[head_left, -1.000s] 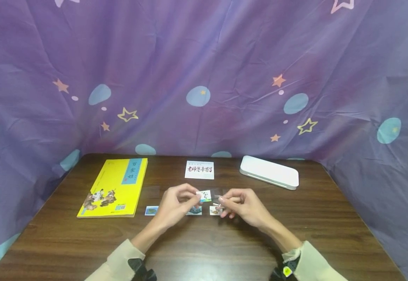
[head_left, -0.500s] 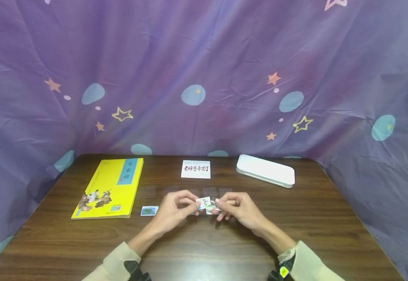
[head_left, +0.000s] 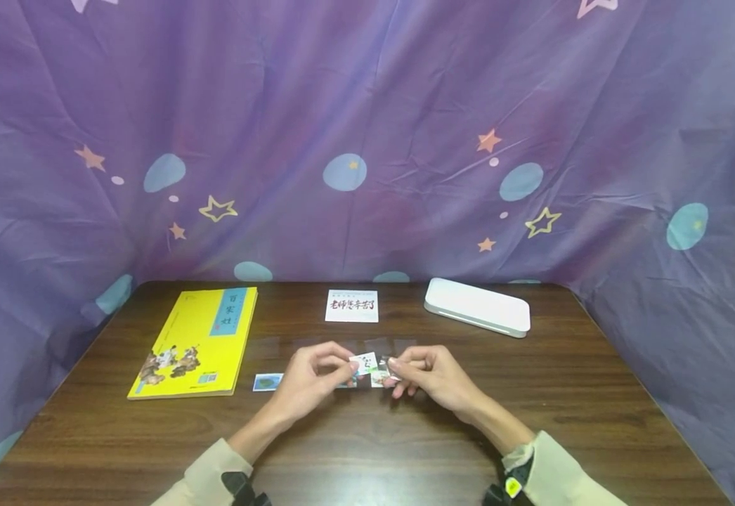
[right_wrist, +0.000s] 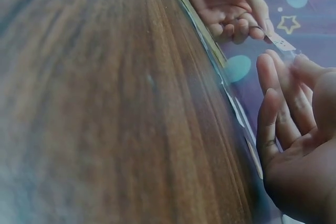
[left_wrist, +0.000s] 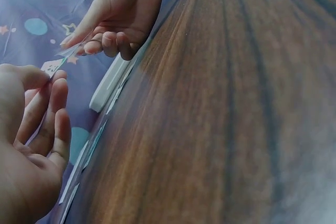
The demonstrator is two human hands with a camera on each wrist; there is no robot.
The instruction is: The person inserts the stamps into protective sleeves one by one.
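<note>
My left hand (head_left: 313, 377) pinches a small white stamp (head_left: 364, 362) with dark marks and a green edge, between thumb and fingers. My right hand (head_left: 436, 376) pinches a clear plastic sleeve (right_wrist: 287, 54), which meets the stamp's right side. Whether the stamp's edge lies inside the sleeve or only against it, I cannot tell. Both hands are raised above the table, fingertips close together. Beneath them, a stamp with an orange-and-green picture (head_left: 379, 379) lies on the wood, and another, bluish one (head_left: 348, 383) is partly hidden by my left hand. A blue-and-green stamp (head_left: 268, 381) lies further left.
Several clear sleeves (head_left: 376, 344) lie in a row behind the hands. A yellow book (head_left: 199, 337) is at the left, a white card with red writing (head_left: 351, 306) at the back, and a white rounded case (head_left: 477, 307) at the back right. A purple curtain (head_left: 367, 232) hangs behind the table.
The stamp and the sleeve have come together from slightly apart, and both hands sit a little lower. The view has shifted slightly; the things on the table have stayed put.
</note>
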